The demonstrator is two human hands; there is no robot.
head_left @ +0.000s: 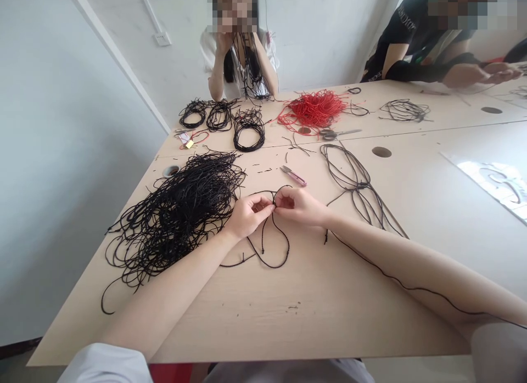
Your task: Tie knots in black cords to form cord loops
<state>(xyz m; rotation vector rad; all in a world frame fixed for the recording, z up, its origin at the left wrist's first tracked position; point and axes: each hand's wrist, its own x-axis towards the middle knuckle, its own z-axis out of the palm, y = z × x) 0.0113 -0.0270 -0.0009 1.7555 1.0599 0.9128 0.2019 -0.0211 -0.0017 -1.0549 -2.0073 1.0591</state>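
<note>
Both my hands meet near the middle of the table, pinching a thin black cord (pixel 288 250) between the fingertips. My left hand (pixel 250 212) is closed on it from one side, and my right hand (pixel 300 205) from the other, with the tips almost touching. Loops of the cord hang down below the fingers onto the wood. The exact spot being gripped is too small to make out. Just beyond my hands lie pink-handled thread snips (pixel 293 175). To the left spreads a big tangled heap of black cords (pixel 181 207), close to my left hand.
Farther back are black cord coils (pixel 249 136), a red cord pile (pixel 316 110) and scissors (pixel 335 134). A loose grey-black cord bundle (pixel 362 184) lies right of my hands. Two people sit across the wooden table (pixel 321 317), handling cords. Holes (pixel 381 152) pierce the tabletop.
</note>
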